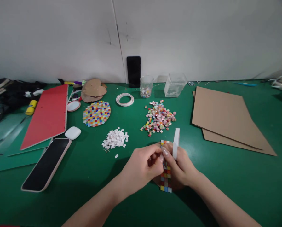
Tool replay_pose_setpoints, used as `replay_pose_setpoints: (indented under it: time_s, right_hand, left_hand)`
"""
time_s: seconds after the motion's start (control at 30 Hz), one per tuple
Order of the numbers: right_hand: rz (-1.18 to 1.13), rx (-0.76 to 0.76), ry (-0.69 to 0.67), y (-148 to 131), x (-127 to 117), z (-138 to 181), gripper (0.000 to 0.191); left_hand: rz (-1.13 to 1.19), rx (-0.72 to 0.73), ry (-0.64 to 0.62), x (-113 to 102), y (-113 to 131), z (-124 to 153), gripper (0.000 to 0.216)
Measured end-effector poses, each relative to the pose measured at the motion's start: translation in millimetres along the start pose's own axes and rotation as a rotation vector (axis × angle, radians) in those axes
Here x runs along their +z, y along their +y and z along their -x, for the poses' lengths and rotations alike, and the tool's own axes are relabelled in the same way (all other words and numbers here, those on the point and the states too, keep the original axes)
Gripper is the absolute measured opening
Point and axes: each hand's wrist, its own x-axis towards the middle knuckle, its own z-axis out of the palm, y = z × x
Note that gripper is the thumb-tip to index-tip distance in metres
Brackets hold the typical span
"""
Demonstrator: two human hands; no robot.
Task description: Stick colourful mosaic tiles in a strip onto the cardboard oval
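Note:
Over a strip of colourful mosaic tiles [165, 181], the fingertips of my left hand [142, 162] are pinched together. Whatever is between them is too small or hidden to make out. My right hand [183, 164] has a narrow roll of white tape [176, 142] upright between thumb and fingers. Its thumb tip meets the left fingertips at the tile strip. The tiles lie in rows on a brown rounded board [156, 180], mostly covered by both hands. Beyond them is a loose pile of mixed coloured tiles [159, 116]; white square pieces [114, 138] are heaped to the left.
A finished-looking round mosaic [97, 114], a white coil [125, 99] and heart-shaped cardboard [94, 90] are further back. A plastic cup [146, 86], clear box [175, 85] and upright phone [133, 72] stand by the wall. Cardboard sheets [226, 118] lie right; another phone [46, 164] and red board [47, 115] left.

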Motion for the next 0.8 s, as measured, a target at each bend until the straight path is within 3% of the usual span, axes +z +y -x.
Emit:
replay_pose_setpoints:
  time_s: [0.3,0.63,0.8]
  right_hand:
    - [-0.281,0.165,0.025,-3.2,9.1,1.6,0.034]
    - [-0.705,0.454,0.048,-11.6,13.2,3.3,0.043]
    - [-0.898,0.5,0.085,-12.7,13.8,2.0,0.045]
  left_hand:
    - [0.062,-0.026,0.005,-0.8,3.1,0.6,0.014]
    - [0.124,-0.084,-0.009,-4.4,2.2,2.1,0.017]
    - [0.214,-0.145,-0.048,-7.2,0.5,1.6,0.014]
